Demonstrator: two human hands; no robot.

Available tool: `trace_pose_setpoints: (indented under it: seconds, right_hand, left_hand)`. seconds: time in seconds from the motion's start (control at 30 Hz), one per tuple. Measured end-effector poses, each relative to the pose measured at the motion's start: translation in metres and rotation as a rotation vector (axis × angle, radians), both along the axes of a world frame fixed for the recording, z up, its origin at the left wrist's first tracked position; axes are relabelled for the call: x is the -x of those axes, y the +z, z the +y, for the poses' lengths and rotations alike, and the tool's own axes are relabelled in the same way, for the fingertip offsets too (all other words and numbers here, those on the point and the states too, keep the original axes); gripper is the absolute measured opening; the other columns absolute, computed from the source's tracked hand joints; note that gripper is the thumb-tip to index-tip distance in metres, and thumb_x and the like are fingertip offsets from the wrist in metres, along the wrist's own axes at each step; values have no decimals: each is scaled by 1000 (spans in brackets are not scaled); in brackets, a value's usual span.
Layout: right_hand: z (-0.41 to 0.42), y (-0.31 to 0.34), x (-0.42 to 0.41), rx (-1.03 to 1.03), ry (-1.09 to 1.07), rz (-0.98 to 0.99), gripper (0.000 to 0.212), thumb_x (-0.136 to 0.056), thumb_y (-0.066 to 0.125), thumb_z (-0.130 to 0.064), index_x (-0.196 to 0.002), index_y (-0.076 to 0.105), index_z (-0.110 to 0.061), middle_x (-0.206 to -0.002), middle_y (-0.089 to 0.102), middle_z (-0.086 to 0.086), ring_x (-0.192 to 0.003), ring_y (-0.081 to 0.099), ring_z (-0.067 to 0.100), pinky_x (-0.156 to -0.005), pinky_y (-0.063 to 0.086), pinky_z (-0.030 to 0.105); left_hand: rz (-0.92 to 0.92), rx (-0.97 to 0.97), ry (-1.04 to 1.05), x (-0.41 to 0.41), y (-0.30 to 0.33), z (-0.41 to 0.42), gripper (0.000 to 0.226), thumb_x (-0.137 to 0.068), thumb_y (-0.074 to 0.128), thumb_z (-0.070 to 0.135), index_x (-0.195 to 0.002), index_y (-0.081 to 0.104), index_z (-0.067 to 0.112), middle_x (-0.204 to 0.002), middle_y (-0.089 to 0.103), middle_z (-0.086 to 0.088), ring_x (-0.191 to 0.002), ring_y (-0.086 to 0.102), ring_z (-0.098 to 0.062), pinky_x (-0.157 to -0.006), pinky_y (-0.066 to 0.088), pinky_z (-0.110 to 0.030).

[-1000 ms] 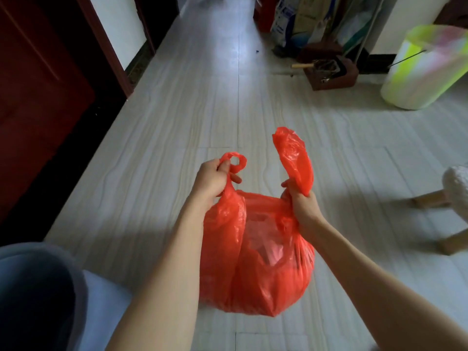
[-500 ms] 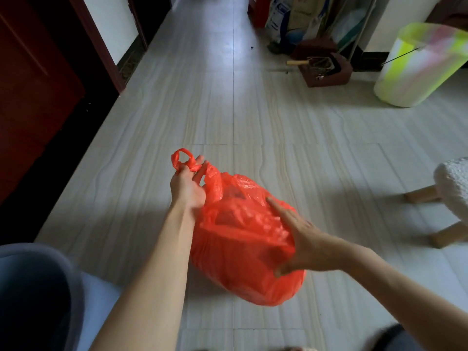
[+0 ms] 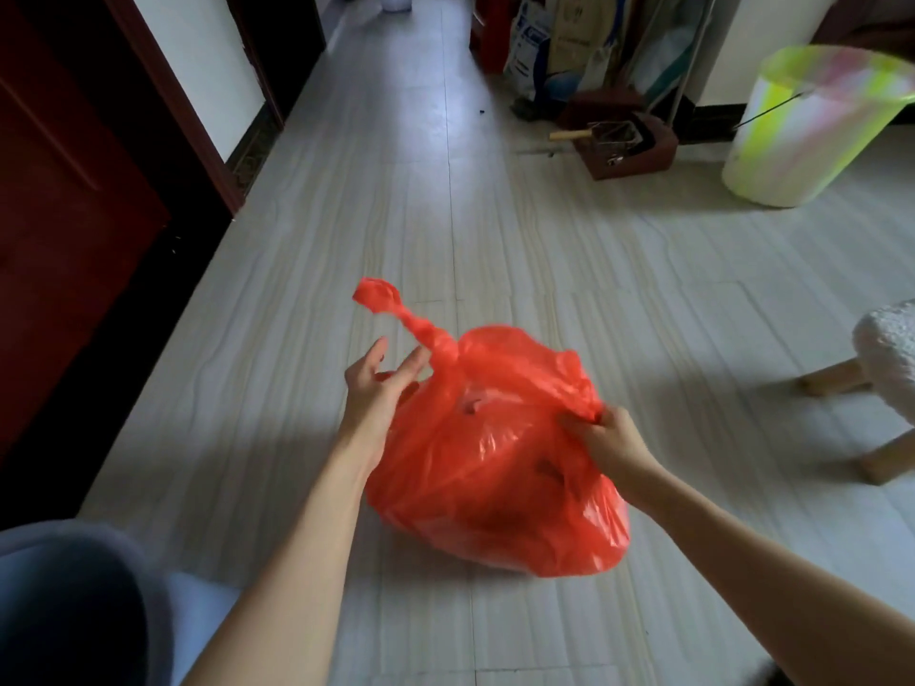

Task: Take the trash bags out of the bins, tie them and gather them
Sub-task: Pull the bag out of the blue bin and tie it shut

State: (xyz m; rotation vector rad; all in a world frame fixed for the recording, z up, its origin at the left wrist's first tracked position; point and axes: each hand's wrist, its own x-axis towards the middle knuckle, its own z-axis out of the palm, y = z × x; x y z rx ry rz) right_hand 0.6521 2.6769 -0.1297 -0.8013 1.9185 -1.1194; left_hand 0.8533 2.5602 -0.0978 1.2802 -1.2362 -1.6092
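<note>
One full red thin-plastic trash bag (image 3: 495, 467) sits on the pale striped floor tiles (image 3: 495, 215), right in front of me, between my two forearms. It bulges and sags, so I judge it soft and fairly light, with loose lumpy contents; dark shapes show through the film but I cannot tell what they are. Film looks thin and glossy: likely slippery on the body and easy to tear if dragged. Best hold is the two twisted handles, not the belly.

Twisted far handle (image 3: 396, 314) sticks up and away at the bag's upper left, free, nothing gripping it. My left hand (image 3: 379, 388) is just beside its base with fingers straight and spread, palm against the bag's side, holding nothing. My right hand (image 3: 601, 438) pinches the bunched near handle at the bag's right shoulder, fingers curled round the plastic. No knot visible yet, as far as I can judge.

Floor is smooth and hard, so the bag will slide easily. Dark red wooden door (image 3: 64, 240) runs along the left. Translucent yellow-green plastic bin (image 3: 802, 136) stands well apart at upper right, a brown box (image 3: 629, 146) with clutter behind it nearby. White fluffy stool with wooden legs (image 3: 886, 368) at the right edge. Grey rounded bin rim (image 3: 74, 576) at lower left, near my left elbow.
</note>
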Motion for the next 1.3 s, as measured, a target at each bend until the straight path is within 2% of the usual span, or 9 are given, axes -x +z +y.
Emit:
trace_pose_setpoints:
  seconds: [0.07,0.13,0.4,0.53,0.63,0.77,0.93,1.13,1.3]
  right_hand:
    - [-7,-1,3,13,-117,-182,20,-83,59,-1,-65,60,-10,-38,58,-9,-35,53,0,-41,46,18]
    - [-11,-1,1,14,-118,-209,17,-84,58,-1,-69,61,-9,-50,62,-5,-37,55,0,-43,48,17]
    - [-12,0,-4,10,-205,-327,13,-90,49,-3,-80,56,-3,-44,60,2,-32,56,13,-38,48,26]
    - [-10,1,0,-51,-253,-327,18,-89,51,-3,-72,56,-8,-54,57,5,-30,53,7,-34,45,18]
    - [-11,0,1,-100,-205,-279,24,-89,50,-4,-66,53,-9,-50,52,6,-28,47,9,-34,38,18]
    - [-12,-3,2,-133,-203,-242,25,-89,52,-6,-65,54,-11,-55,50,6,-33,46,11,-39,38,22]
    - [-15,0,2,-168,-249,-270,22,-87,53,-5,-65,54,-10,-60,54,8,-45,55,17,-48,47,27]
    - [-17,9,0,-220,-313,-341,17,-86,52,-1,-70,53,-6,-60,52,10,-48,50,21,-45,46,29]
    - [-16,12,3,-192,-292,-328,16,-87,54,-4,-72,54,-6,-64,55,9,-55,53,21,-52,49,33]
  left_hand:
    - [-226,0,-153,-6,-5,1,127,-40,70,73,-144,25,18,-141,41,2,-129,44,-12,-110,34,-39]
    - [-340,-9,-350,-5,-9,5,143,-30,68,80,-147,11,20,-151,29,4,-136,33,-15,-115,28,-40]
    - [-711,181,-520,31,-33,15,95,-53,80,56,-132,40,22,-133,50,2,-125,44,-18,-105,37,-34]
    - [-720,380,-244,38,-41,28,44,-72,75,37,-103,60,11,-96,59,-1,-99,58,-23,-76,39,-25]
    - [-739,627,-153,33,-51,29,31,-82,67,31,-101,65,7,-104,59,-10,-102,56,-28,-86,47,-36]
    - [-480,345,-194,31,-40,35,49,-85,45,46,-120,55,12,-107,66,-11,-104,61,-29,-88,47,-34]
    - [-248,214,-480,25,-25,42,71,-63,68,64,-125,37,46,-115,49,33,-107,49,17,-88,34,1]
    - [-699,565,-347,28,-34,48,46,-78,71,24,-121,59,12,-128,55,-1,-121,49,-18,-88,22,-4]
    - [-708,726,-254,28,-31,49,19,-88,59,18,-99,65,3,-96,67,-12,-94,62,-29,-77,40,-21]
